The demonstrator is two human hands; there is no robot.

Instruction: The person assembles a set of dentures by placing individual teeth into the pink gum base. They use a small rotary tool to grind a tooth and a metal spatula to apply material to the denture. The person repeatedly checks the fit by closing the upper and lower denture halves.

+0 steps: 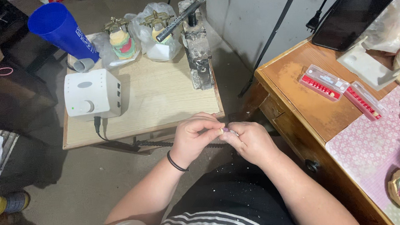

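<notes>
Pinching together above the lap, the left hand (193, 137) and the right hand (251, 141) meet fingertip to fingertip over a tiny pale-and-pinkish piece (225, 130), too small to tell exactly what it is; both hands are closed in a fine grip around it, the left thumb and forefinger on one end, the right fingers curled around the other. A thin black band (177, 163) circles the left wrist. The piece sits between the two hands, in the air just in front of the near edge of the small light wooden side table (163, 100), not resting on anything. On that table stand a white box-shaped control unit with a round knob (92, 94), a tall blue plastic cup (60, 28), two brass-coloured jaw-model frames wrapped in clear plastic bags (140, 32) and a plaster-crusted metal press (197, 49). To the right, on a brown wooden desk (298, 94), lie two flat clear cases with rows of red-backed small teeth (338, 88). The main risk, as I judge it, is the piece slipping out of such a small pinch: with nothing beneath but dark clothing dusted with white crumbs (240, 200) and a grey floor (69, 199), it could drop and be hard to find. Squeezing too hard might also chip it.
</notes>
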